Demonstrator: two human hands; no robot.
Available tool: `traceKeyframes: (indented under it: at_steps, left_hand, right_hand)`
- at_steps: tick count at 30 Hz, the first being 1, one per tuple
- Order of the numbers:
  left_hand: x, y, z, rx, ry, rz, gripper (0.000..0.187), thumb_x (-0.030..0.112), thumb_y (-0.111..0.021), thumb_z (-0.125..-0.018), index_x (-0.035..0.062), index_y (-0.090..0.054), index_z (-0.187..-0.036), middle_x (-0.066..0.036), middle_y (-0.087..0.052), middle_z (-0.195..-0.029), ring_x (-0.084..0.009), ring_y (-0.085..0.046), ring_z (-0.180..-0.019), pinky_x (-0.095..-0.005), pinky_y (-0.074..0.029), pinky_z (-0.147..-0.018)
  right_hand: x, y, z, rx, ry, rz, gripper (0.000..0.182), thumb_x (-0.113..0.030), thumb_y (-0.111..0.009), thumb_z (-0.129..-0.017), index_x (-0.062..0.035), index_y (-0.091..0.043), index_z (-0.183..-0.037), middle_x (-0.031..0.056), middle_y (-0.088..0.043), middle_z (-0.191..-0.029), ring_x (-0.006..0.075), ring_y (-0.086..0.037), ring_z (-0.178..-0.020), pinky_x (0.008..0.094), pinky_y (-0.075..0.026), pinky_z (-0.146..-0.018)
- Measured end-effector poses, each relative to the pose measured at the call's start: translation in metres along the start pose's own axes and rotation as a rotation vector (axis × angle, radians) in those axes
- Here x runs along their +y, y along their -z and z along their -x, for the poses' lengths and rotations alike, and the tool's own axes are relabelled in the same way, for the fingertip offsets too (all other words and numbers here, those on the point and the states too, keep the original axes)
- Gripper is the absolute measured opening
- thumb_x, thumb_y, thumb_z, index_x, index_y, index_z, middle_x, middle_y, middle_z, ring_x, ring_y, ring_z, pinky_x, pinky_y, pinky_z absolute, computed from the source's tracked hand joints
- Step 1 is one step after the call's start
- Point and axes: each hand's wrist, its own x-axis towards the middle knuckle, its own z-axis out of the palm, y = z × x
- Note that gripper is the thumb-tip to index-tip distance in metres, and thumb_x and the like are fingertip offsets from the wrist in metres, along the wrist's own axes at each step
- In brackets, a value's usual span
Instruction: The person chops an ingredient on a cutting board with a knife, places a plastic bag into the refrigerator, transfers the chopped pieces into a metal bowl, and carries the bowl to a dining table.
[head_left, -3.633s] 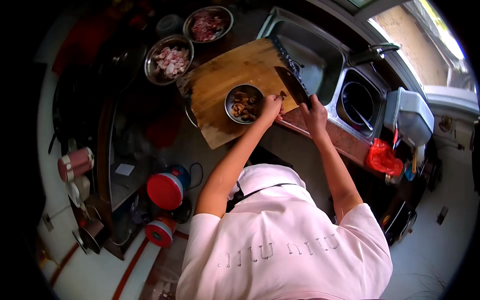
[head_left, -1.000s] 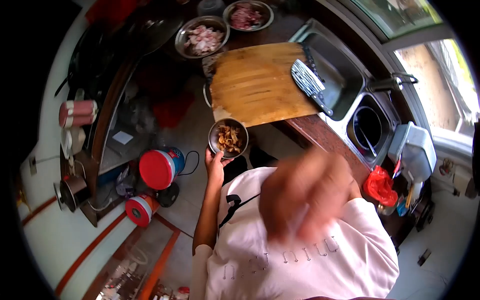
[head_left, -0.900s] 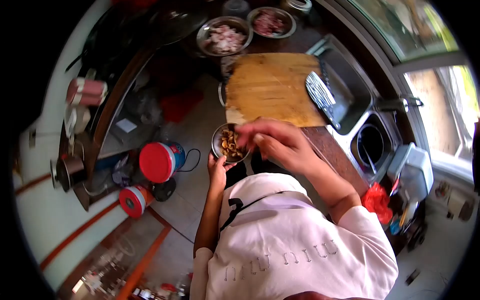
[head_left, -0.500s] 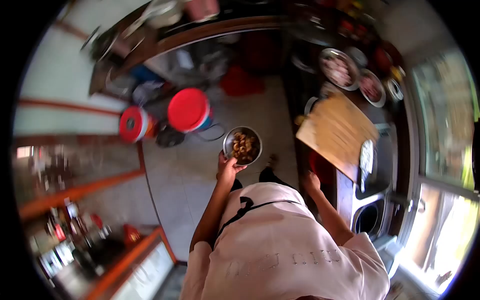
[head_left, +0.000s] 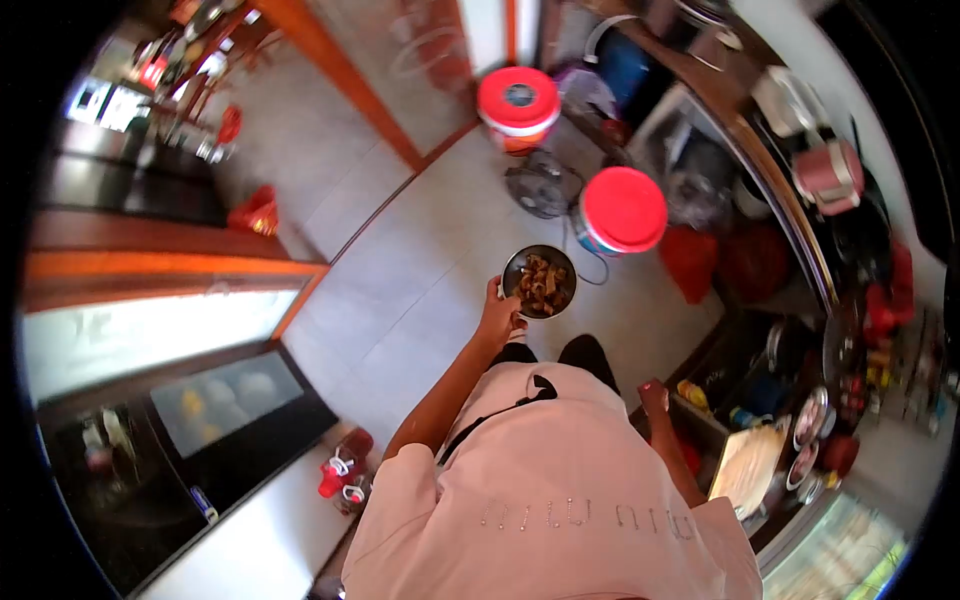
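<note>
My left hand (head_left: 500, 312) is closed on the near rim of a round metal bowl (head_left: 512, 266), the thumb at the inside edge. Brown chunks of food (head_left: 543, 286) lie in the bowl, which is held out over the floor in front of my legs. At my right side hangs my right hand (head_left: 653, 397), small in view, its fingers loosely curled with nothing visible in them. Dark shelving with bottles is nearest to it.
Two red-lidded buckets (head_left: 624, 210) stand on the tiled floor, with a dark fan-like object (head_left: 541, 184) and its cord between them. A doorway sill (head_left: 372, 222) crosses ahead left. On the right are a cutting board (head_left: 748, 466) and plates of meat (head_left: 810, 418). A dark-topped cabinet (head_left: 240, 410) stands left.
My body and view have turned left, so the counter with the cutting board has swung to the lower right and the doorway has come into view. The bowl stays in my left hand.
</note>
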Motion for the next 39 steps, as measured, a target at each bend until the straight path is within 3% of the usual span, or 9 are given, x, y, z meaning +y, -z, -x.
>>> traceKeyframes:
  at_steps: [7,10,16,19,22,24,27,31,39]
  left_hand:
    - [0.09,0.131,-0.005,0.288,-0.106,0.297,0.058,0.005,-0.05,-0.076,0.0188,-0.024,-0.126,-0.012,-0.054,-0.097,-0.0226,-0.057,-0.067,-0.0349,-0.05,-0.049]
    - [0.125,0.177,-0.015,0.413,-0.168,0.413,0.057,0.005,-0.051,-0.077,0.0192,-0.025,-0.126,-0.011,-0.054,-0.096,-0.0223,-0.058,-0.068,-0.0338,-0.051,-0.049]
    - [0.19,0.282,-0.029,0.719,-0.216,0.605,0.065,0.005,-0.055,-0.076,0.0205,-0.022,-0.13,-0.012,-0.052,-0.098,-0.0228,-0.057,-0.067,-0.0335,-0.049,-0.046]
    - [0.243,0.32,-0.029,0.848,-0.287,0.668,0.069,0.003,-0.054,-0.075,0.0193,-0.019,-0.133,-0.015,-0.049,-0.095,-0.0255,-0.054,-0.063,-0.0328,-0.042,-0.043]
    - [0.28,0.367,-0.036,0.877,-0.391,0.727,0.071,0.001,-0.052,-0.073,0.0162,-0.018,-0.134,-0.018,-0.047,-0.096,-0.0252,-0.05,-0.059,-0.0323,-0.038,-0.041]
    - [0.311,0.389,-0.047,0.894,-0.428,0.785,0.075,0.0,-0.053,-0.072,0.0168,-0.016,-0.135,-0.018,-0.048,-0.095,-0.0243,-0.048,-0.055,-0.0319,-0.038,-0.04]
    - [0.347,0.434,-0.079,0.928,-0.423,0.897,0.076,0.001,-0.053,-0.07,0.0202,-0.017,-0.133,-0.018,-0.049,-0.096,-0.0257,-0.049,-0.049,-0.034,-0.041,-0.038]
    - [0.424,0.51,-0.125,0.937,-0.402,0.882,0.07,0.003,-0.055,-0.071,0.0219,-0.024,-0.131,-0.017,-0.051,-0.1,-0.0285,-0.058,-0.061,-0.0369,-0.05,-0.046]
    - [0.645,0.647,-0.19,0.792,-0.427,0.621,0.07,0.005,-0.057,-0.07,0.0205,-0.025,-0.131,-0.014,-0.053,-0.102,-0.0262,-0.06,-0.068,-0.0368,-0.054,-0.048]
  right_hand:
    - [-0.138,0.037,-0.102,0.066,0.287,0.317,0.03,-0.03,-0.062,-0.08,-0.0022,-0.065,-0.092,0.0233,-0.063,-0.099,0.0396,-0.061,-0.091,0.0467,-0.05,-0.076]
    - [-0.236,0.079,-0.128,0.075,0.168,0.269,0.026,-0.019,-0.062,-0.077,-0.0039,-0.062,-0.098,0.0225,-0.062,-0.1,0.0408,-0.059,-0.094,0.0477,-0.049,-0.077]
    - [-0.472,0.124,-0.218,0.121,0.636,0.299,0.015,-0.008,-0.056,-0.071,-0.0009,-0.056,-0.084,0.024,-0.059,-0.087,0.0432,-0.057,-0.086,0.0506,-0.045,-0.075]
    - [-0.637,0.122,-0.245,0.191,1.049,0.046,0.019,-0.005,-0.055,-0.074,-0.006,-0.057,-0.093,0.0198,-0.061,-0.094,0.0403,-0.057,-0.091,0.048,-0.047,-0.072]
    - [-0.838,0.13,-0.213,0.139,1.149,0.447,0.029,-0.032,-0.057,-0.083,-0.0054,-0.065,-0.077,0.0174,-0.064,-0.075,0.0372,-0.062,-0.076,0.0464,-0.05,-0.067]
    - [-0.931,0.077,-0.253,0.316,1.757,0.043,0.011,-0.016,-0.058,-0.082,-0.0071,-0.064,-0.085,0.0166,-0.064,-0.088,0.0328,-0.062,-0.078,0.0454,-0.051,-0.065]
    - [-1.081,0.08,-0.182,0.438,1.545,0.424,0.008,-0.011,-0.051,-0.08,-0.0082,-0.058,-0.082,0.01,-0.052,-0.065,0.0327,-0.059,-0.062,0.0419,-0.052,-0.059]
    - [-1.209,0.075,-0.15,0.152,1.316,0.362,0.016,-0.019,-0.047,-0.086,-0.0042,-0.053,-0.083,0.0187,-0.062,-0.079,0.0409,-0.061,-0.074,0.0498,-0.049,-0.063]
    - [-1.229,0.11,-0.275,0.253,1.115,0.431,0.026,-0.026,-0.046,-0.087,-0.008,-0.064,-0.081,0.0181,-0.064,-0.084,0.037,-0.063,-0.081,0.0483,-0.05,-0.068]
